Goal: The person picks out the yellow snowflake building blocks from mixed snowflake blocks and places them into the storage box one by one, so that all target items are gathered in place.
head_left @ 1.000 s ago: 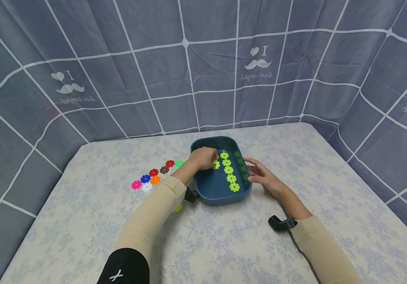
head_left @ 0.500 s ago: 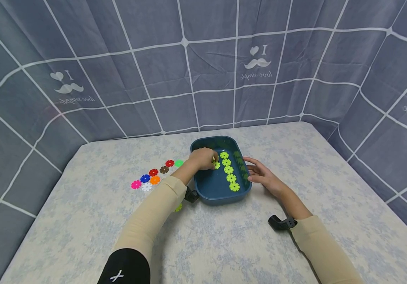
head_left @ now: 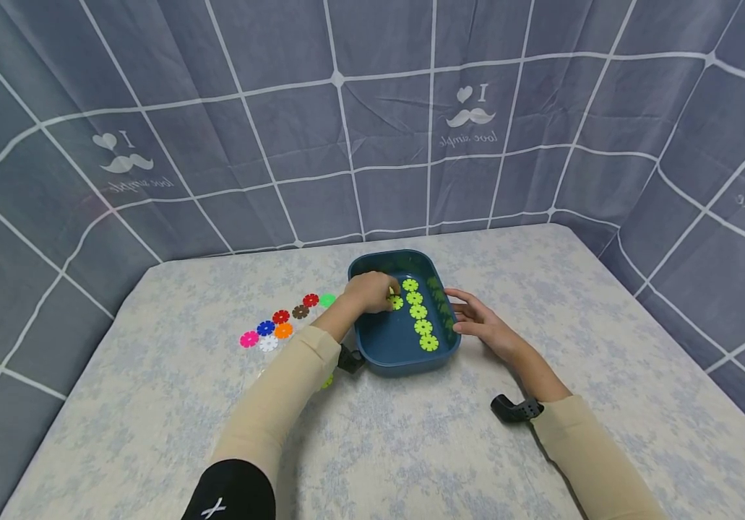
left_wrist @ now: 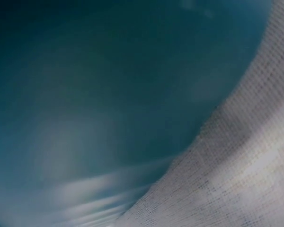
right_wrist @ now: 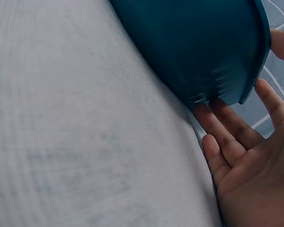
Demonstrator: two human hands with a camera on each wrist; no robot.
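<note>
A dark blue plastic bin [head_left: 405, 359] stands on the table, with several yellow-green snowflake discs [head_left: 418, 311] in a row along its right half. Inside it, my left hand [head_left: 369, 290] pinches a yellow-green snowflake disc [head_left: 396, 302] left of that row; its fingertips are partly hidden by the hand. My right hand [head_left: 485, 325] touches the bin's right wall from outside, fingers spread and fairly straight. The right wrist view shows those fingertips [right_wrist: 219, 105] against the bin's outer wall [right_wrist: 203, 52]. In the left wrist view only blurred blue bin wall [left_wrist: 109, 94] and cloth appear.
Left of the bin lie loose discs in other colours, among them a pink disc [head_left: 249, 339], an orange disc [head_left: 284, 330] and a green disc [head_left: 327, 300]. A yellow-green disc [head_left: 328, 380] shows partly behind the left sleeve. A grey-blue checked curtain [head_left: 385, 130] hangs behind the table.
</note>
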